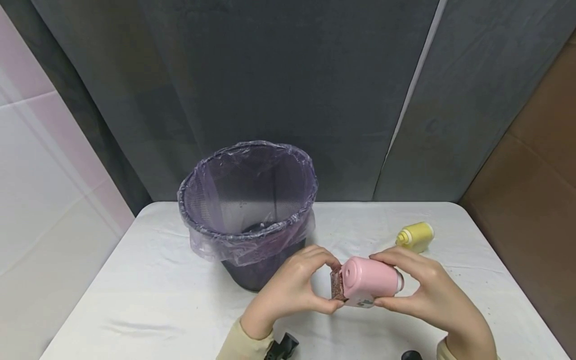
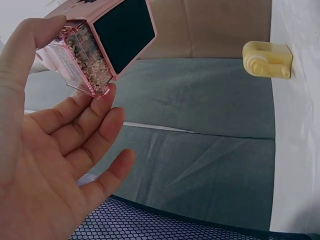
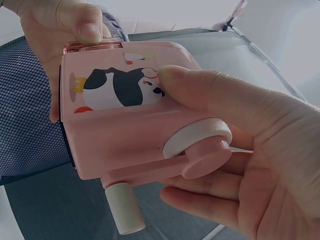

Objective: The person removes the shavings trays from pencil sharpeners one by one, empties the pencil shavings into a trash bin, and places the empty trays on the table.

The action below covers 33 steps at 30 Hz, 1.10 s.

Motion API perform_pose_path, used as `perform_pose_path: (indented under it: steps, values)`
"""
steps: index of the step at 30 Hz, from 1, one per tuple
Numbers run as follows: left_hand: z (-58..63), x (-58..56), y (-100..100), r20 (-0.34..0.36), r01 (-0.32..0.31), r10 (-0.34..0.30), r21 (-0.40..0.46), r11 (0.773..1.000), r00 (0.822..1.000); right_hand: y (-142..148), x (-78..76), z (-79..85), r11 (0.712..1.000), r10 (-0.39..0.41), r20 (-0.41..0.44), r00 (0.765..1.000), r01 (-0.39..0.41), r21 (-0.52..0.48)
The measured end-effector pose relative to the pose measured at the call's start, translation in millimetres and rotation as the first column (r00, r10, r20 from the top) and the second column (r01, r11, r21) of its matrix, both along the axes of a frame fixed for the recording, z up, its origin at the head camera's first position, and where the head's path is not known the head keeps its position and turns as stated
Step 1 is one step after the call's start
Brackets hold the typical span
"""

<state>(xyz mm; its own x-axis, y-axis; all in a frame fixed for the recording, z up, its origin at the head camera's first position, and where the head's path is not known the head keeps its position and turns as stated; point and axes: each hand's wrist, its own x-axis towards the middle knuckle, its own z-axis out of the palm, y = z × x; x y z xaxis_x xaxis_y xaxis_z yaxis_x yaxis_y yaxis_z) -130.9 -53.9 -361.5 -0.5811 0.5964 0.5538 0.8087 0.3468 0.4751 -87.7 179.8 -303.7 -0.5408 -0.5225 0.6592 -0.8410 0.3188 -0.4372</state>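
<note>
A pink crank pencil sharpener (image 1: pixel 375 277) is held up above the table between both hands. My right hand (image 1: pixel 427 295) grips its body, thumb on the panda picture seen in the right wrist view. Its crank handle (image 3: pixel 125 207) has a white grip. My left hand (image 1: pixel 299 285) pinches the clear shavings drawer (image 2: pixel 87 62) between thumb and fingers. The drawer juts out of the sharpener's end and has brown shavings inside. Just left of the hands stands a black mesh waste bin (image 1: pixel 258 277) with a purple translucent bag (image 1: pixel 252 252) folded over its rim.
A yellow object with a round knob (image 1: pixel 416 236) lies on the white-covered table (image 1: pixel 148 295) beyond my right hand. Dark grey panels (image 1: pixel 292 90) rise behind the table, and a brown panel (image 1: pixel 531 165) stands along the right side.
</note>
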Motion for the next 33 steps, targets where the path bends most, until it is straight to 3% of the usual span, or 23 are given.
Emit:
perform_pose_path:
  steps: [33]
  values:
    - [0.4,-0.1,-3.8,-0.002,0.026,-0.026,0.024,0.999,1.0,2.1,0.8,-0.6,1.0,-0.02,0.001,1.0,0.02,-0.002]
